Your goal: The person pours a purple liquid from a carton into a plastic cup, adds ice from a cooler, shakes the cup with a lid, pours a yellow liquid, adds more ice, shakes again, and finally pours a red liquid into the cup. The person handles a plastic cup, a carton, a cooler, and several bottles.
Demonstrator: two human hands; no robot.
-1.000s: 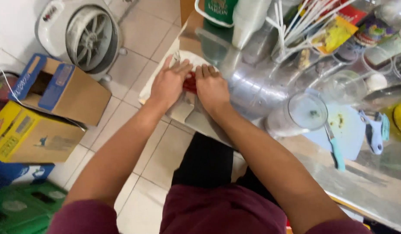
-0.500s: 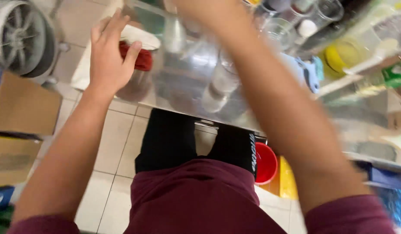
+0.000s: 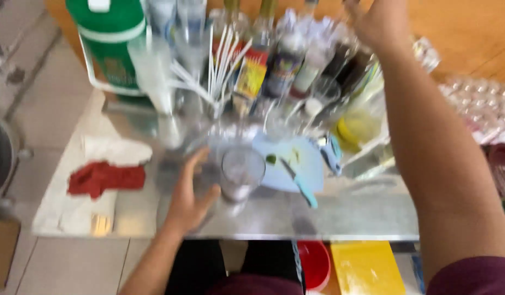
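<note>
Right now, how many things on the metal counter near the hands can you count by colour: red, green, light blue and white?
Red: 1, the red cloth
Green: 1, the green jug
Light blue: 1, the light blue cutting board
White: 1, the white cloth
Total: 4
The picture is blurred, so the bottles behind are not counted.

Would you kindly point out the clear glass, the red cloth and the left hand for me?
clear glass [image 3: 240, 176], head view, on its side wall.
red cloth [image 3: 105, 178], head view, on the middle of the crumpled fabric.
left hand [image 3: 188, 198], head view, on the back of the hand.
</note>
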